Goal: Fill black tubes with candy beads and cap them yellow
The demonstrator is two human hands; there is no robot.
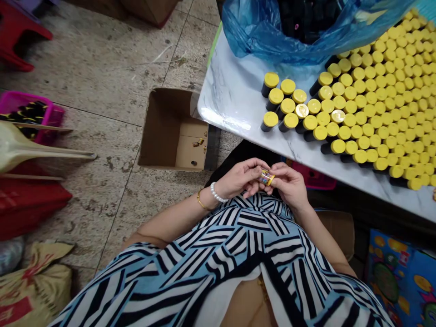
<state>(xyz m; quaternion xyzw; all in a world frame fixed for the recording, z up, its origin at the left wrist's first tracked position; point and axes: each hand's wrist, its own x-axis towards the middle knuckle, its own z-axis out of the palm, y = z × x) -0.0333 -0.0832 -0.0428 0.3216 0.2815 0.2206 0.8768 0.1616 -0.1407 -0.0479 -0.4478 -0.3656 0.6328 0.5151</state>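
Both my hands meet in front of my body, just below the edge of the white marble table [231, 104]. My left hand [240, 178] and my right hand [289, 184] pinch together a small yellow-capped tube with a colourful label [266, 177]. Fingers of both hands are closed on it. My left wrist wears a pearl bracelet and a gold bangle. On the table stand several dark tubes with yellow caps [374, 109], packed upright in rows.
A blue plastic bag [272, 32] with dark items lies at the table's back. An open cardboard box [173, 131] sits on the tiled floor at left. Pink basket [30, 111], red stool [17, 36], sacks at left. Colourful box [402, 277] lower right.
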